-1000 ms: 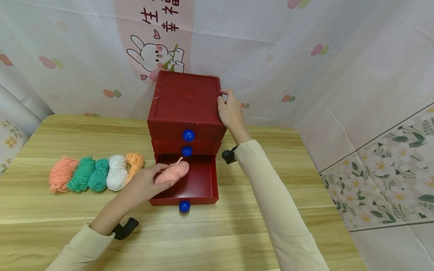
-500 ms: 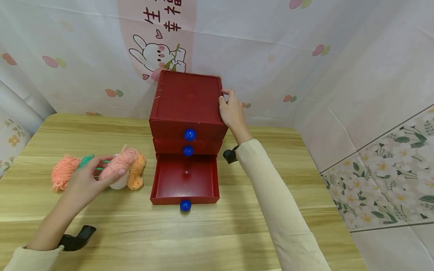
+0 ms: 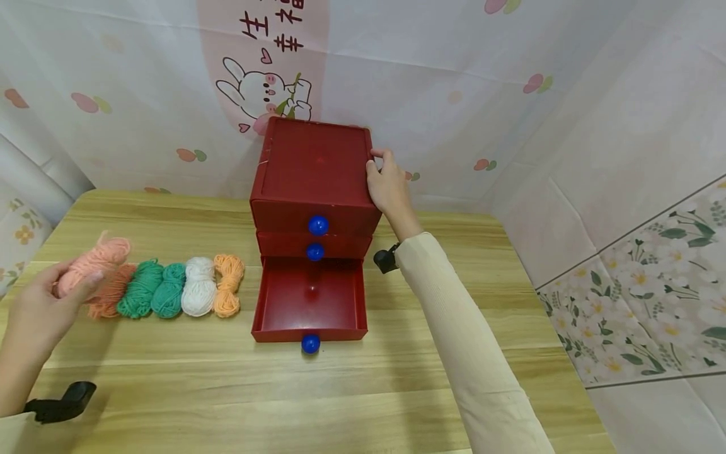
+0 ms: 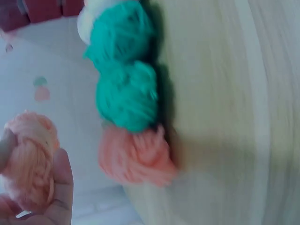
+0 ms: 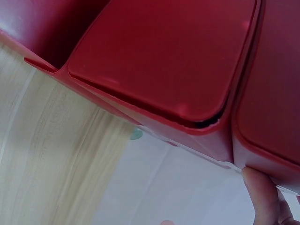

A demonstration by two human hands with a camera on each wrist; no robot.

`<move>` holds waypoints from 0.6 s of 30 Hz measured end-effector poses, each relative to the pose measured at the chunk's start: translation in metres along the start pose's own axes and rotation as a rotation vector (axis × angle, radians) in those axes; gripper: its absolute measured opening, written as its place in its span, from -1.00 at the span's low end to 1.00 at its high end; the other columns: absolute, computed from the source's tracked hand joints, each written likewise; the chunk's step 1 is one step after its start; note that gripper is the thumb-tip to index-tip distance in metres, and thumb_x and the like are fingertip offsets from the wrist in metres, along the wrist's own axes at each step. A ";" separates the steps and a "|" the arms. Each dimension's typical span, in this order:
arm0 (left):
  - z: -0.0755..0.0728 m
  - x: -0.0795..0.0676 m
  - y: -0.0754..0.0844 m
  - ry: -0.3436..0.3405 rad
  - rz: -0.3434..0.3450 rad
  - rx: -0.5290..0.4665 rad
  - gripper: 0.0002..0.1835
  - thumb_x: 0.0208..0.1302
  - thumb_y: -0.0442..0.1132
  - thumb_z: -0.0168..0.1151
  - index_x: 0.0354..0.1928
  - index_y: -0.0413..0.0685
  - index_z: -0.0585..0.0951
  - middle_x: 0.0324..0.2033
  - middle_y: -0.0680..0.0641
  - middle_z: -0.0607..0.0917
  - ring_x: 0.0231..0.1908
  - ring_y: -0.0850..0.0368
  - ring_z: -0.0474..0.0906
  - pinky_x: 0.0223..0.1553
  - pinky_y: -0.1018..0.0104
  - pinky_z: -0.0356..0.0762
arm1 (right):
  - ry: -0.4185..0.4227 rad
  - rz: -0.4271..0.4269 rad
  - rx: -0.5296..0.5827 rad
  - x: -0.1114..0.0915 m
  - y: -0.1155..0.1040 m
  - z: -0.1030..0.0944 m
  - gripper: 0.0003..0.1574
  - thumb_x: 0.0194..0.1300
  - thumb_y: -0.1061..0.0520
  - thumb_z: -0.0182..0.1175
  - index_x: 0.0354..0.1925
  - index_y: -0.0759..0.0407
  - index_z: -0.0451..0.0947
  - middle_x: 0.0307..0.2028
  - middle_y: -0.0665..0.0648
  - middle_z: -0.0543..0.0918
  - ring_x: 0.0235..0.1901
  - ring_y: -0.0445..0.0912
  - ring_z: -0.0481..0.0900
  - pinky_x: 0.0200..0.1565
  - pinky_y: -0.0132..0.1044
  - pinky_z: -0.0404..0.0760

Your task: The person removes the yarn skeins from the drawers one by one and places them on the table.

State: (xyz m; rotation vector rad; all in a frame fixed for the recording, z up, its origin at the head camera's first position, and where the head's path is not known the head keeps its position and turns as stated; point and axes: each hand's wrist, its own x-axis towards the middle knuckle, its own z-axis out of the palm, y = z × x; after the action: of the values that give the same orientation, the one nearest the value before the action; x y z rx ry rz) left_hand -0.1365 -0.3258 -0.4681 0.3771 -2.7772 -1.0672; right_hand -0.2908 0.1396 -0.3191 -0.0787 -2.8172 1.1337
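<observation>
My left hand [image 3: 42, 309] grips a light pink skein of yarn [image 3: 93, 265] at the left end of a yarn row. In the left wrist view the pink skein [image 4: 30, 164] sits between thumb and fingers, raised beside the row. Below it lies a coral skein [image 3: 110, 293], partly covered by the held one in the head view. My right hand [image 3: 391, 189] rests against the upper right side of a red drawer cabinet [image 3: 317, 161], thumb at its top edge. The cabinet's bottom drawer [image 3: 306, 309] is pulled out with nothing inside; the two upper drawers are closed.
Two green skeins [image 3: 142, 289], a white skein [image 3: 199, 287] and an orange skein [image 3: 228, 285] continue the row on the wooden table [image 3: 283, 403]. Blue round knobs [image 3: 318, 225] stick out from the drawer fronts. A printed curtain [image 3: 425, 94] hangs close behind the cabinet.
My left hand has carried the pink skein out from over the open drawer, leftward across the row to its coral end. The right hand stays on the cabinet.
</observation>
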 end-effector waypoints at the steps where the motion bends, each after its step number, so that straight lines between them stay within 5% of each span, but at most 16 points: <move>1: 0.001 0.005 -0.014 0.030 -0.002 -0.011 -0.25 0.33 0.08 0.02 0.33 -0.38 0.18 -0.38 0.20 0.59 -0.47 0.38 0.42 -0.69 0.49 0.30 | 0.000 0.000 -0.001 0.000 0.000 0.000 -0.50 0.46 -0.07 -0.23 0.31 -0.06 0.20 -0.26 0.15 0.56 -0.27 -0.03 0.51 -0.17 -0.19 0.44; 4: 0.004 0.018 -0.049 0.095 -0.012 -0.097 -0.31 0.34 0.03 0.02 0.35 -0.27 0.20 -0.47 0.54 0.38 -0.58 0.67 0.31 -0.69 0.52 0.36 | -0.001 0.000 0.000 0.001 0.001 0.000 -0.50 0.46 -0.07 -0.23 0.31 -0.06 0.20 -0.27 0.14 0.55 -0.28 -0.04 0.50 -0.17 -0.19 0.44; 7: 0.004 0.025 -0.067 0.129 -0.062 -0.181 -0.38 0.34 -0.03 0.03 0.37 -0.12 0.21 -0.37 0.50 0.40 -0.50 0.72 0.28 -0.62 0.65 0.33 | -0.001 -0.003 0.004 0.000 0.001 -0.001 -0.50 0.46 -0.06 -0.23 0.31 -0.06 0.20 -0.29 0.14 0.54 -0.30 -0.03 0.50 -0.19 -0.18 0.43; 10: 0.001 0.026 -0.066 0.166 -0.181 -0.209 -0.44 0.30 0.00 0.07 0.33 0.21 0.25 -0.24 0.52 0.33 -0.32 0.66 0.30 -0.44 0.72 0.32 | 0.001 0.000 0.007 -0.001 0.000 -0.001 -0.50 0.46 -0.07 -0.23 0.31 -0.08 0.20 -0.29 0.13 0.54 -0.29 -0.04 0.50 -0.20 -0.18 0.43; 13: -0.001 0.023 -0.055 0.268 -0.278 -0.218 -0.61 0.21 0.02 0.17 0.03 0.59 0.31 -0.21 0.52 0.26 -0.26 0.65 0.20 -0.32 0.73 0.20 | -0.001 0.004 0.009 -0.002 0.000 -0.002 -0.49 0.45 -0.08 -0.23 0.31 -0.08 0.20 -0.28 0.13 0.54 -0.28 -0.04 0.50 -0.19 -0.17 0.43; 15: -0.002 0.020 -0.045 0.374 -0.259 -0.181 -0.72 0.12 0.02 0.26 -0.18 0.49 0.38 -0.33 0.48 0.24 -0.39 0.68 0.12 -0.42 0.72 0.11 | -0.005 0.005 0.008 -0.002 -0.001 -0.002 -0.49 0.45 -0.08 -0.23 0.31 -0.08 0.19 -0.27 0.13 0.55 -0.27 -0.04 0.50 -0.18 -0.17 0.44; 18: -0.002 0.012 -0.026 0.418 -0.188 -0.109 -0.81 0.10 -0.13 0.29 -0.35 0.15 0.43 -0.40 0.21 0.37 -0.48 0.66 0.08 -0.48 0.66 0.07 | -0.006 0.003 0.008 -0.001 0.000 -0.002 -0.49 0.45 -0.08 -0.23 0.31 -0.08 0.20 -0.26 0.13 0.55 -0.26 -0.03 0.51 -0.17 -0.16 0.44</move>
State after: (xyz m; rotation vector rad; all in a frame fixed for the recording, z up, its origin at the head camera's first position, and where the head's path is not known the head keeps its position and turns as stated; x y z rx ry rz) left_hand -0.1430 -0.3492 -0.4836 0.7619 -2.3405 -1.0308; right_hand -0.2892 0.1405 -0.3179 -0.0790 -2.8182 1.1473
